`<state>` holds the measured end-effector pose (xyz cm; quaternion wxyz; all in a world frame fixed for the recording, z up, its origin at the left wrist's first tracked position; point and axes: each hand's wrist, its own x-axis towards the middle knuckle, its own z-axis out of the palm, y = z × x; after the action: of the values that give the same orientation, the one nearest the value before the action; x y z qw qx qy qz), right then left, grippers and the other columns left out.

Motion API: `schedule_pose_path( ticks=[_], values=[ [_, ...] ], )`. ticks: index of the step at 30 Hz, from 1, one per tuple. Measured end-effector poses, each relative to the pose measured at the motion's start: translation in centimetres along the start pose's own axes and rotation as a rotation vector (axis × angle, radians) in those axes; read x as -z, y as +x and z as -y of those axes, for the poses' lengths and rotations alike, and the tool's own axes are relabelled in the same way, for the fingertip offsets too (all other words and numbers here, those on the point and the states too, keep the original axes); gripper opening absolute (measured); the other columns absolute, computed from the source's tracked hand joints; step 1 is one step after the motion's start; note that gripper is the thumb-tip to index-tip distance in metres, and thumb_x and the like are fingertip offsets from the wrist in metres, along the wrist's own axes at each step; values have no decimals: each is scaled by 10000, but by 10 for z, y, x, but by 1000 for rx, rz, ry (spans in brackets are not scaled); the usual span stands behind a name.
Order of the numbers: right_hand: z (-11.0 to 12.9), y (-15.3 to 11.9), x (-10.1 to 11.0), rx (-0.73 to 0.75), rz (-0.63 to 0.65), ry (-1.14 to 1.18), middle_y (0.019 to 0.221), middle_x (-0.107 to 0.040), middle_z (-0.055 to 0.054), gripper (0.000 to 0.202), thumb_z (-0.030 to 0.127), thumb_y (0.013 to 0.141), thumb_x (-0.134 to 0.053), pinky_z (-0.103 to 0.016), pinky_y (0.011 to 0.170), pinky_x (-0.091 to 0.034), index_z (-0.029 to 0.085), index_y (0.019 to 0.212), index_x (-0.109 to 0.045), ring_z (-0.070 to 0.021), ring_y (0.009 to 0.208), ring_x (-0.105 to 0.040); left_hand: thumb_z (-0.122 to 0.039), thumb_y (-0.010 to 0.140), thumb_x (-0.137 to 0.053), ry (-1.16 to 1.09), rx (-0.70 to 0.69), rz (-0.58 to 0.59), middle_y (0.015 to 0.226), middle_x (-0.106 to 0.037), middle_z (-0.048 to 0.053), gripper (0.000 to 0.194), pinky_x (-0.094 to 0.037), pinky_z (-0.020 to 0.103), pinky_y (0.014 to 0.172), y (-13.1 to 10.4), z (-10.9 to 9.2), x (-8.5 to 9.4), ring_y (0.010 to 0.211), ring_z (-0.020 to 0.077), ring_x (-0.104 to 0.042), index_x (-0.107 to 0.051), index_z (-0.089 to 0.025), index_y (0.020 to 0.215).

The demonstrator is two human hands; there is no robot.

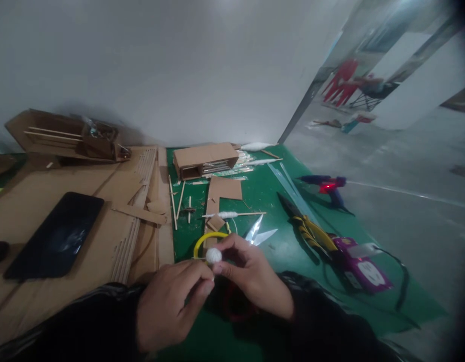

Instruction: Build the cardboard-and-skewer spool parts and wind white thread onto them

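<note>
A small ball of white thread (213, 255) shows between my two hands, just above the green table. My left hand (175, 296) is closed in a pinch under and beside the ball; a thin stick seems to run from it towards the fingers. With thumb and forefinger my right hand (251, 274) pinches at the ball's right side. Behind the hands curves a yellow band (198, 244). Scissors (257, 232) lie with their blades spread past my right hand, their handles mostly hidden. Beyond them rests a stick wound with white thread (226, 215).
Left: cardboard sheets (92, 186), a black tablet (57, 234) and a cardboard model (66, 136). A cardboard box (205, 157) stands against the wall. Right: pliers (305, 221), a purple box (364, 266) with a cable, and a glue gun (326, 186) with a red light near the table edge.
</note>
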<state>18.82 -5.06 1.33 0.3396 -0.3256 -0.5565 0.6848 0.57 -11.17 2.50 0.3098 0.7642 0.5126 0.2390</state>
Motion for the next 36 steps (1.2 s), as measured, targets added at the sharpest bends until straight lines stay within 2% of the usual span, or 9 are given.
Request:
schedule_pose_path(
  ticks=[4,9,11,14,18,21,26,30,36],
  values=[
    [1,2,1,-74,109,60,859,-612,0,294,276,704,-819,-248,722,-471,171,883,-611,-120,791,-567,-279,977,-358,5,0,-37,771,-611,-1,217,-375,278,650,1,3,8,716,165,-581,-532,-228,858],
    [-3,-3,1,-161,185,117,823,-616,8,302,250,673,-835,-234,683,-462,163,878,-633,-109,756,-564,-307,978,-370,59,-28,-64,769,-600,5,230,-366,276,623,6,11,13,691,163,-577,-536,-208,852],
    [-4,-6,2,-156,216,147,829,-623,1,289,234,696,-818,-229,671,-463,160,907,-634,-106,749,-570,-312,977,-375,75,0,-77,785,-606,8,227,-374,280,640,8,12,14,710,169,-582,-541,-203,868],
    [-3,-9,2,-72,240,191,864,-624,-9,277,197,741,-784,-220,693,-463,157,966,-628,-96,771,-580,-319,979,-375,44,38,-80,778,-606,2,236,-383,278,656,11,12,15,723,168,-584,-548,-207,864],
    [4,-11,3,9,186,211,921,-638,-22,346,225,777,-764,-243,758,-476,190,1083,-606,-111,827,-607,-322,982,-371,-11,49,-60,768,-608,2,259,-382,274,644,13,11,13,718,169,-583,-556,-207,841],
    [10,-9,5,59,134,117,979,-657,-48,368,273,801,-745,-289,829,-485,210,1147,-638,-150,900,-620,-333,984,-380,-51,33,-31,818,-632,17,264,-391,277,664,14,10,10,764,178,-599,-576,-204,863],
    [8,-4,6,160,9,-22,1024,-651,-61,249,271,787,-754,-328,882,-485,219,1028,-716,-191,956,-621,-327,985,-373,-9,-9,13,853,-651,33,275,-395,289,673,12,9,2,798,192,-604,-594,-205,876],
    [-1,-2,1,115,0,4,1021,-667,-52,232,271,801,-739,-322,866,-489,219,1018,-678,-183,939,-628,-294,986,-377,32,-73,-13,817,-643,10,242,-384,287,655,6,7,-5,770,178,-595,-575,-215,871],
    [0,-2,-1,85,-26,14,916,-641,-3,271,248,734,-804,-262,800,-471,202,931,-623,-132,846,-596,-234,975,-371,41,-128,-34,774,-605,1,205,-376,288,636,1,3,-6,736,168,-574,-526,-206,844]
  ],
)
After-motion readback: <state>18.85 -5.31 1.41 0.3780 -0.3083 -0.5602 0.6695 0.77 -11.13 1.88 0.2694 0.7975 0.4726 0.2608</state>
